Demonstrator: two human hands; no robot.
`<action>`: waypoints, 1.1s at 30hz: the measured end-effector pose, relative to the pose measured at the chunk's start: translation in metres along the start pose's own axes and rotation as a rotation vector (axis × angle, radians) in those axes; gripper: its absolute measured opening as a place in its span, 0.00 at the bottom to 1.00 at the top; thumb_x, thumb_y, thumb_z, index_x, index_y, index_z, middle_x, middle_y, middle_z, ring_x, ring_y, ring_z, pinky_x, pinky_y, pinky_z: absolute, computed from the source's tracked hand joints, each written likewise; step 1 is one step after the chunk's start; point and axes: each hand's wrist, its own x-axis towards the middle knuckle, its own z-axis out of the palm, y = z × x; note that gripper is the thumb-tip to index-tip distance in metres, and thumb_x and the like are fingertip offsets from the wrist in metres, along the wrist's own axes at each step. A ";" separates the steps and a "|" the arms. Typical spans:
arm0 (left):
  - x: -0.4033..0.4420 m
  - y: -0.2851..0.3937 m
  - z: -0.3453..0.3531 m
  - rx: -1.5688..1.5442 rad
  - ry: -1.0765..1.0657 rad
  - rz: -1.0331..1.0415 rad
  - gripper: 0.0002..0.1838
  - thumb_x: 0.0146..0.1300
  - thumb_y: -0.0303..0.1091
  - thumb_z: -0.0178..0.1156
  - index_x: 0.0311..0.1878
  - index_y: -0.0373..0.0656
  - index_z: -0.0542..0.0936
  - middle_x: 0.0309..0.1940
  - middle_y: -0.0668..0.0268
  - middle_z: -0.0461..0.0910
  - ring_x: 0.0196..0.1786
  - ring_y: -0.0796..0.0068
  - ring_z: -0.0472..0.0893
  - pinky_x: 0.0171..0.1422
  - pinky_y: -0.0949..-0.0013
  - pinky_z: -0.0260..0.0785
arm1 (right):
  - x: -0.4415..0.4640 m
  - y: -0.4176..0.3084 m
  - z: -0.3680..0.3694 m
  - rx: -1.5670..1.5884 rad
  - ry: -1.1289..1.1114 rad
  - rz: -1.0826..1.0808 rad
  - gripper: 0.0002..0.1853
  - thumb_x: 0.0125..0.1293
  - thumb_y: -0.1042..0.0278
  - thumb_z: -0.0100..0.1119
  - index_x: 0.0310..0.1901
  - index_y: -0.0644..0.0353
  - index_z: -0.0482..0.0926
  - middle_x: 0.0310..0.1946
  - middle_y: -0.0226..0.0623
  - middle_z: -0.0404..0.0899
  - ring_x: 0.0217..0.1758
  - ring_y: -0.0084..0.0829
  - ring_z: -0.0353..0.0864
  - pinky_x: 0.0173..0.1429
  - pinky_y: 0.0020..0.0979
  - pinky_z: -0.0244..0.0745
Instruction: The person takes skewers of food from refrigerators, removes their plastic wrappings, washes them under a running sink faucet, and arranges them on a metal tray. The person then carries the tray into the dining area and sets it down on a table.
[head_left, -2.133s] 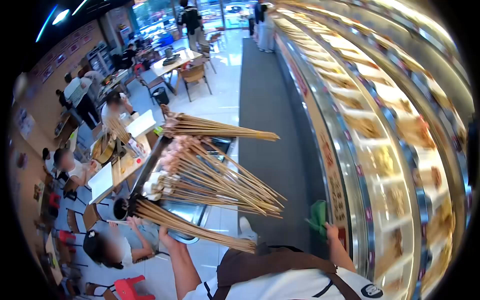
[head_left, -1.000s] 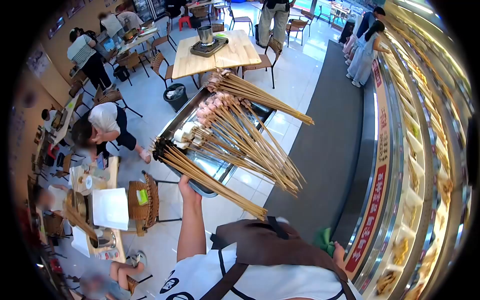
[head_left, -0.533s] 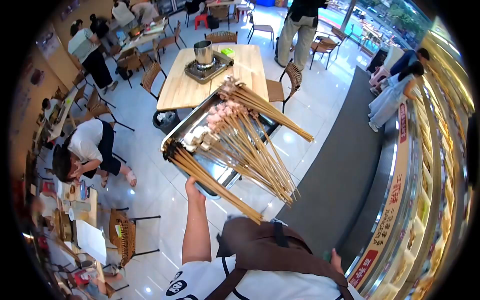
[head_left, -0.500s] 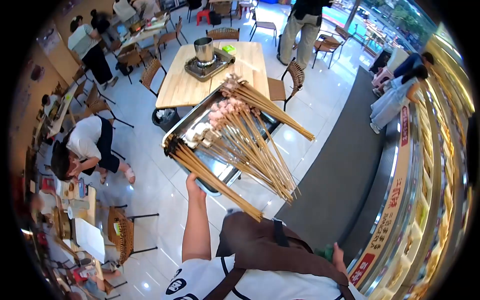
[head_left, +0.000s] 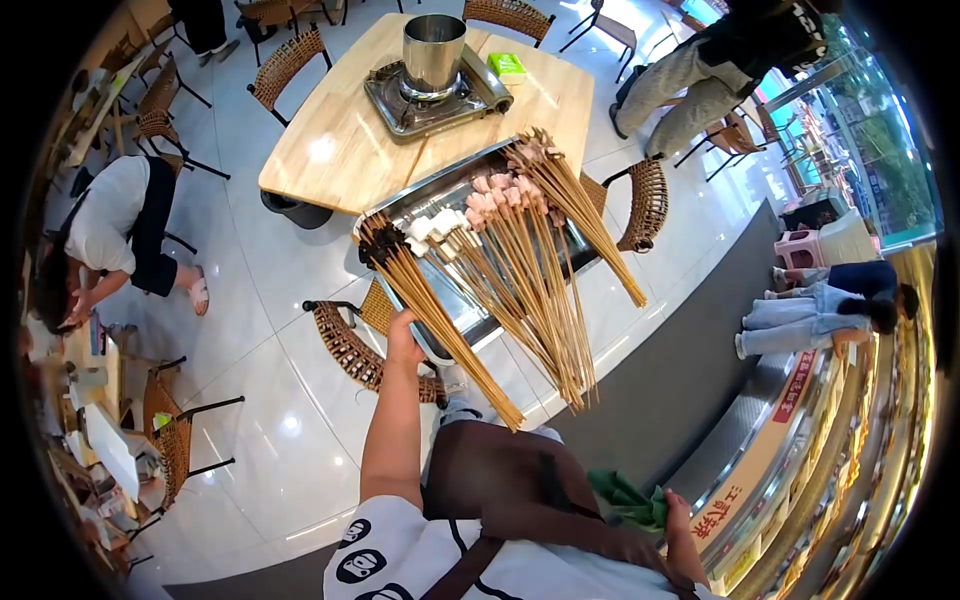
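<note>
My left hand (head_left: 403,338) is wrapped round the near left edge of a metal tray (head_left: 400,203), its fingers partly hidden beneath it. Bundles of skewers lie on the tray with their sticks jutting out toward me: dark-tipped ones (head_left: 440,325) at the left, white pieces (head_left: 436,226) beside them, pink pieces (head_left: 503,194) in the middle and brownish ones (head_left: 585,215) at the right. Low at my right side, my right hand (head_left: 677,512) is closed on a green cloth (head_left: 630,498).
Beyond the tray stands a wooden table (head_left: 330,150) with a pot (head_left: 433,55) on a burner. Woven chairs (head_left: 640,205) surround it. A person (head_left: 130,220) bends at the left; another (head_left: 700,85) stands behind right. A food counter (head_left: 775,430) with people beside it runs along the right.
The table, pot and chairs appear nearer and larger, and the view has turned toward them. The counter has shifted to the lower right. Both hands keep their holds.
</note>
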 end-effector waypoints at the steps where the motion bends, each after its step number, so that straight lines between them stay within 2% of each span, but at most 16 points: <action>1: 0.009 -0.008 0.005 -0.001 0.021 0.001 0.10 0.49 0.27 0.53 0.34 0.32 0.77 0.28 0.58 0.79 0.30 0.66 0.80 0.37 0.65 0.76 | -0.002 -0.011 -0.002 -0.016 -0.050 0.052 0.14 0.59 0.59 0.57 0.36 0.64 0.78 0.28 0.35 0.77 0.30 0.27 0.75 0.38 0.28 0.72; 3: 0.034 -0.009 0.003 -0.038 0.016 0.055 0.10 0.49 0.26 0.53 0.35 0.32 0.77 0.29 0.58 0.79 0.29 0.66 0.80 0.35 0.66 0.76 | 0.034 -0.030 0.022 -0.040 -0.152 0.068 0.14 0.58 0.60 0.58 0.36 0.64 0.78 0.28 0.34 0.77 0.31 0.27 0.75 0.38 0.28 0.72; 9: 0.074 -0.040 0.003 -0.054 0.125 0.033 0.16 0.45 0.22 0.52 0.40 0.32 0.74 0.30 0.62 0.77 0.28 0.67 0.79 0.35 0.67 0.74 | 0.089 -0.092 0.033 -0.146 -0.219 -0.003 0.15 0.56 0.62 0.58 0.37 0.67 0.79 0.30 0.35 0.77 0.33 0.27 0.76 0.40 0.28 0.71; 11: 0.088 -0.039 0.002 -0.081 0.141 0.118 0.12 0.46 0.26 0.54 0.36 0.32 0.76 0.27 0.59 0.78 0.27 0.67 0.80 0.33 0.66 0.76 | 0.117 -0.129 0.046 -0.189 -0.247 -0.032 0.15 0.56 0.62 0.59 0.38 0.66 0.78 0.31 0.34 0.77 0.34 0.27 0.75 0.41 0.29 0.71; 13: 0.093 -0.041 -0.006 -0.069 0.113 0.018 0.16 0.43 0.24 0.53 0.39 0.32 0.75 0.28 0.62 0.77 0.27 0.68 0.79 0.30 0.66 0.74 | 0.131 -0.166 0.049 -0.024 -0.320 -0.038 0.14 0.57 0.63 0.58 0.39 0.65 0.78 0.32 0.34 0.77 0.36 0.27 0.75 0.43 0.29 0.71; 15: 0.098 -0.049 -0.009 -0.098 0.132 0.037 0.14 0.46 0.28 0.54 0.38 0.32 0.75 0.27 0.61 0.78 0.27 0.68 0.79 0.30 0.66 0.74 | 0.155 -0.200 0.046 0.073 -0.435 -0.059 0.15 0.58 0.60 0.56 0.42 0.63 0.76 0.34 0.33 0.76 0.39 0.29 0.76 0.47 0.31 0.71; 17: 0.109 -0.045 -0.018 -0.046 0.243 -0.015 0.13 0.51 0.34 0.55 0.36 0.34 0.78 0.28 0.60 0.80 0.29 0.67 0.80 0.35 0.66 0.75 | 0.154 -0.260 0.070 0.170 -0.466 -0.060 0.17 0.60 0.57 0.54 0.45 0.61 0.75 0.36 0.33 0.76 0.41 0.29 0.76 0.50 0.31 0.72; 18: 0.104 -0.041 -0.011 -0.013 0.276 -0.007 0.15 0.54 0.34 0.54 0.41 0.35 0.77 0.31 0.60 0.79 0.32 0.68 0.80 0.38 0.66 0.75 | 0.146 -0.290 0.082 0.219 -0.462 -0.078 0.17 0.60 0.57 0.54 0.45 0.60 0.75 0.37 0.32 0.76 0.42 0.28 0.76 0.50 0.31 0.71; 19: 0.103 -0.042 -0.009 -0.015 0.272 -0.012 0.15 0.54 0.34 0.54 0.41 0.35 0.77 0.31 0.60 0.79 0.32 0.68 0.80 0.38 0.66 0.75 | 0.156 -0.311 0.086 0.276 -0.499 -0.110 0.17 0.61 0.58 0.54 0.46 0.60 0.75 0.37 0.31 0.75 0.42 0.28 0.75 0.50 0.31 0.71; 21: 0.105 -0.042 0.000 0.146 0.342 0.193 0.16 0.56 0.31 0.53 0.48 0.36 0.74 0.36 0.60 0.79 0.36 0.68 0.80 0.41 0.67 0.74 | 0.168 -0.355 0.098 0.423 -0.516 -0.197 0.17 0.61 0.58 0.53 0.48 0.60 0.75 0.37 0.29 0.75 0.41 0.26 0.74 0.48 0.30 0.71; 23: 0.096 -0.038 0.015 0.167 0.425 0.172 0.19 0.56 0.28 0.52 0.52 0.38 0.70 0.39 0.60 0.77 0.38 0.68 0.79 0.42 0.68 0.73 | 0.170 -0.410 0.119 0.492 -0.637 -0.272 0.17 0.64 0.59 0.51 0.49 0.60 0.74 0.36 0.30 0.76 0.40 0.26 0.75 0.48 0.28 0.71; 25: 0.094 -0.043 0.003 0.198 0.532 0.352 0.20 0.56 0.28 0.53 0.53 0.36 0.70 0.48 0.57 0.74 0.50 0.67 0.74 0.54 0.68 0.66 | 0.181 -0.461 0.153 0.559 -0.749 -0.424 0.16 0.66 0.60 0.48 0.50 0.60 0.74 0.37 0.31 0.77 0.41 0.25 0.75 0.49 0.28 0.71; 27: 0.066 -0.049 0.013 0.421 0.722 0.551 0.21 0.56 0.28 0.52 0.55 0.36 0.68 0.53 0.58 0.69 0.57 0.66 0.67 0.60 0.67 0.60 | 0.186 -0.509 0.190 0.620 -0.799 -0.495 0.16 0.66 0.61 0.47 0.50 0.61 0.73 0.38 0.32 0.77 0.41 0.25 0.76 0.49 0.27 0.71; 29: 0.036 -0.056 0.045 0.608 0.749 0.695 0.24 0.56 0.27 0.53 0.58 0.38 0.66 0.52 0.58 0.67 0.57 0.65 0.66 0.60 0.66 0.58 | 0.181 -0.553 0.237 0.661 -0.724 -0.652 0.16 0.67 0.61 0.46 0.50 0.62 0.73 0.44 0.33 0.77 0.45 0.27 0.75 0.53 0.29 0.70; 31: 0.007 -0.060 0.078 1.007 0.745 0.606 0.29 0.54 0.28 0.57 0.60 0.36 0.62 0.51 0.55 0.67 0.55 0.61 0.68 0.59 0.63 0.60 | 0.175 -0.587 0.281 0.663 -0.746 -0.748 0.15 0.65 0.64 0.50 0.49 0.63 0.73 0.40 0.33 0.76 0.44 0.28 0.75 0.51 0.28 0.70; 33: 0.000 -0.072 0.111 1.165 0.769 0.558 0.31 0.53 0.29 0.59 0.60 0.35 0.61 0.50 0.54 0.68 0.54 0.60 0.69 0.59 0.63 0.61 | 0.180 -0.613 0.329 0.669 -0.705 -0.868 0.15 0.64 0.64 0.50 0.47 0.64 0.75 0.40 0.34 0.76 0.44 0.27 0.75 0.53 0.29 0.69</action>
